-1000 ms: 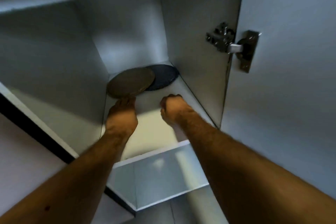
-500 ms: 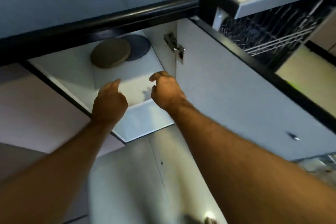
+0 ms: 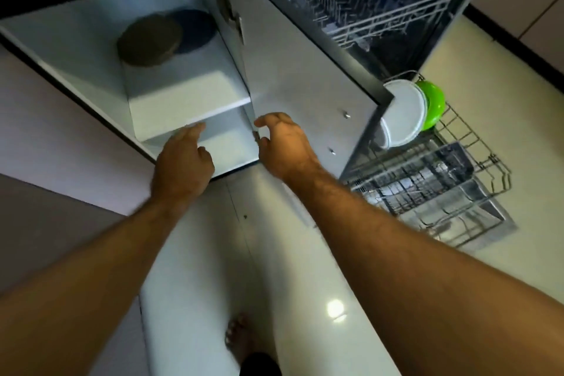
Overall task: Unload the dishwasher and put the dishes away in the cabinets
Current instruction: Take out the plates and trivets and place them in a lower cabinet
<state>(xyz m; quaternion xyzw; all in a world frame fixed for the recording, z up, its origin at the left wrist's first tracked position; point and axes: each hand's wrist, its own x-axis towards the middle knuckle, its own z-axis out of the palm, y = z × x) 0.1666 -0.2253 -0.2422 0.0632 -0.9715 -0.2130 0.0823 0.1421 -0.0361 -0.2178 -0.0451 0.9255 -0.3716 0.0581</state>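
Dishwasher rack [image 3: 442,192], pulled out right of the open cabinet [image 3: 183,91], holds white plates [image 3: 403,116] and a green bowl [image 3: 432,104]. Left hand [image 3: 183,165] and right hand [image 3: 287,146], both relaxed and empty, hover before the cabinet. Likely next: reach right for another dish.

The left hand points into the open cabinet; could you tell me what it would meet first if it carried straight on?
Probably the front edge of the cabinet shelf, just beyond the left hand; depth is unclear.
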